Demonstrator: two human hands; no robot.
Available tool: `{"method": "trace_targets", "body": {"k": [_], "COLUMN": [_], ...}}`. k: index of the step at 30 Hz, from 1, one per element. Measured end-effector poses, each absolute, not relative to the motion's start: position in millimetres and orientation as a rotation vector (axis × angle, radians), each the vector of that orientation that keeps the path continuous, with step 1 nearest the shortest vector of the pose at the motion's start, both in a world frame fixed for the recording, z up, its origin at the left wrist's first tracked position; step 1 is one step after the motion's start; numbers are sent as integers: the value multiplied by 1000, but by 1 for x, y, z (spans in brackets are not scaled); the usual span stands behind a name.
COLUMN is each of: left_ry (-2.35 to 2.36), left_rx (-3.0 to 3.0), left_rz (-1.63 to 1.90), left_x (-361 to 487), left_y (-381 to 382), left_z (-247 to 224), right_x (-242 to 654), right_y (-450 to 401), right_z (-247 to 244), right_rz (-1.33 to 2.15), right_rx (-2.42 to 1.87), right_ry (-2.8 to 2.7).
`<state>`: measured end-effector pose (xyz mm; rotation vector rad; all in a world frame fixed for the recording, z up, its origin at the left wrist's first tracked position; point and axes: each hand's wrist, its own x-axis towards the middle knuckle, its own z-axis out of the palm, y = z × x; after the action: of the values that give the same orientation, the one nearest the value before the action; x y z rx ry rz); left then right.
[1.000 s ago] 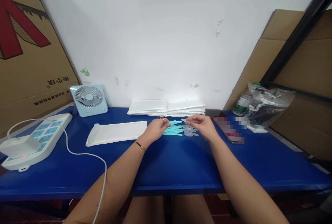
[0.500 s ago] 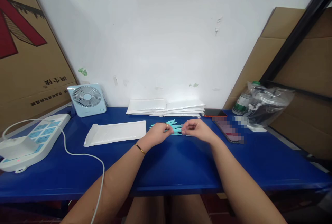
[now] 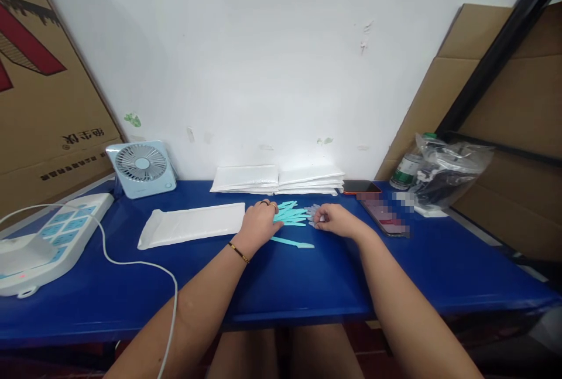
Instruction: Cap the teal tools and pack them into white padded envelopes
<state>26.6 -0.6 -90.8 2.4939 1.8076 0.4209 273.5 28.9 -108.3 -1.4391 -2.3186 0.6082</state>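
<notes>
A fanned pile of teal eyebrow razors [image 3: 290,215] lies on the blue table. My left hand [image 3: 260,222] is closed over the handle ends at the pile's left side, fingers curled on them; how many it grips is hidden. Apart from the pile, a single teal razor [image 3: 294,242] lies nearer to me. Small clear plastic caps [image 3: 311,212] lie against the pile's right side. My right hand [image 3: 336,220] is at these caps with thumb and fingers pinched together, apparently on one clear cap.
A flat white padded packet [image 3: 193,226] lies left of my left hand. More white packets [image 3: 246,178] are stacked by the wall. Two phones [image 3: 360,187], a bottle [image 3: 406,171] and a plastic bag [image 3: 452,171] are rightward. A fan [image 3: 143,165] and power strip [image 3: 70,232] stand left.
The razor between my hands has been let go and a single razor now lies in front of the pile. My left hand has moved left onto the pile; the right has shifted slightly right.
</notes>
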Motion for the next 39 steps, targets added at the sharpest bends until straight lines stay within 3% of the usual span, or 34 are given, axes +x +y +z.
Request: {"method": "trace_targets", "body": {"k": [6, 21, 31, 39], "left_ry": [1837, 1653, 1322, 1350], "left_rx": [2422, 2490, 2077, 2034], "left_rz": [285, 482, 721, 750], "left_x": [18, 8, 1, -2], "left_y": [11, 14, 23, 26], "left_z": [-94, -89, -95, -95], "right_x": [278, 283, 283, 284], "right_y": [29, 35, 31, 30], "right_z": [-105, -105, -97, -96], "right_rz": [681, 769, 927, 884], "right_rx": [-1404, -1276, -1079, -1052], "right_ry": [-2267, -1958, -1564, -1680]}}
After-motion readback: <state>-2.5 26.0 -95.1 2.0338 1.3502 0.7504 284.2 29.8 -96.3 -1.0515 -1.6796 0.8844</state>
